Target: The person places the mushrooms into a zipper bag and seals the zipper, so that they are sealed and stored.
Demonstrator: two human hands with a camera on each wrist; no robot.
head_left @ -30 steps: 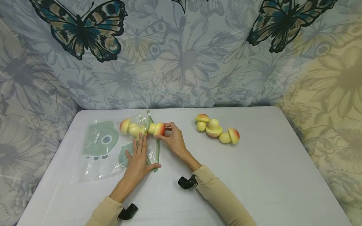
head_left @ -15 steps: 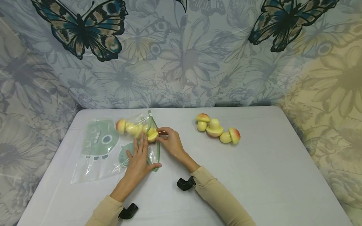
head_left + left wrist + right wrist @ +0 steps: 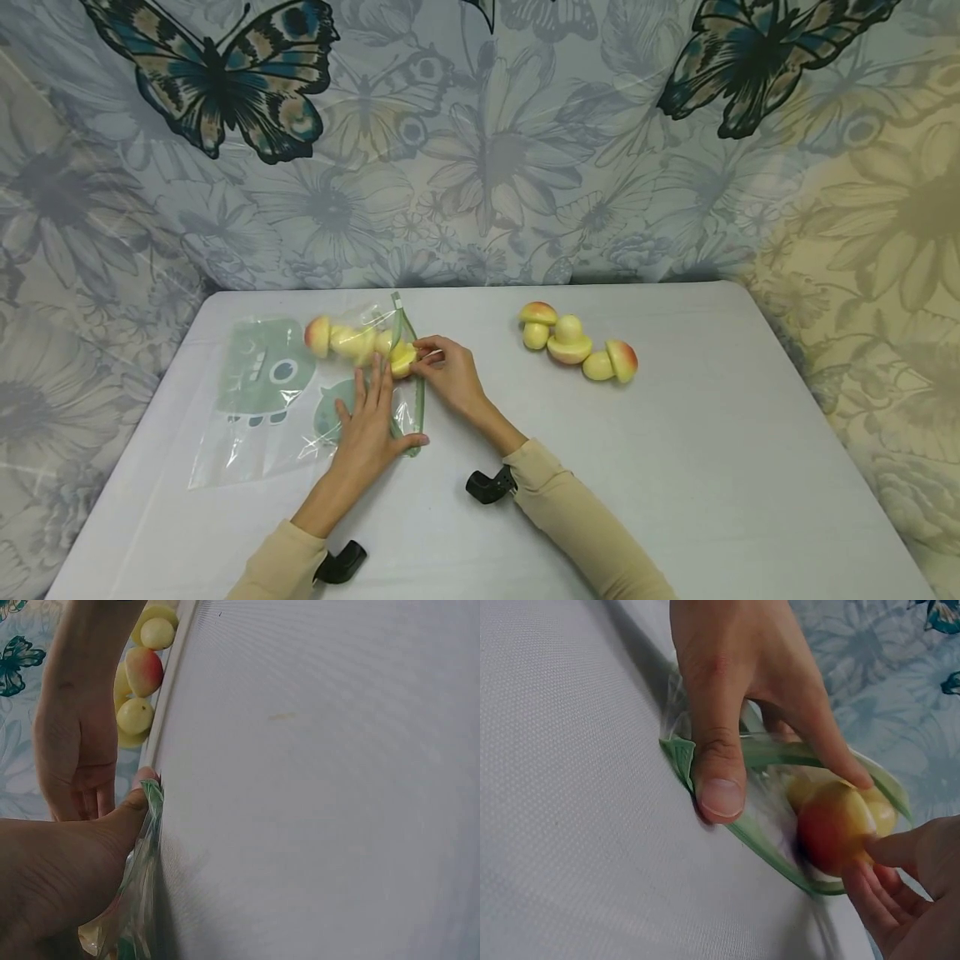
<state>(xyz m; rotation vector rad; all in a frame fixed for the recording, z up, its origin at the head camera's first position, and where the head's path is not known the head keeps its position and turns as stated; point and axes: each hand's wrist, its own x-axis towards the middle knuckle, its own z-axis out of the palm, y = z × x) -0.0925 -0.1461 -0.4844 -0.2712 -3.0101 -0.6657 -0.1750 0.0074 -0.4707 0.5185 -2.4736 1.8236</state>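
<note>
A clear zip bag with a green monster print and green zip edges lies on the left of the table. Inside it, toward the far side, are yellow toy mushrooms in a row. My left hand lies over the bag's mouth with straight fingers; in the right wrist view its thumb and fingers spread the green edges apart. With thumb and fingertips, my right hand holds a red-and-yellow toy mushroom in the bag's opening.
Right of the bag, three more toy mushrooms sit in a slanting group on the white table. Behind the table hangs a cloth printed with butterflies and flowers. A black wrist camera sticks out beside the right sleeve.
My right hand has pushed the toy mushroom leftward into the bag's mouth, and its cap has turned. The mushrooms inside have shifted slightly left. My left hand has stayed in place.
</note>
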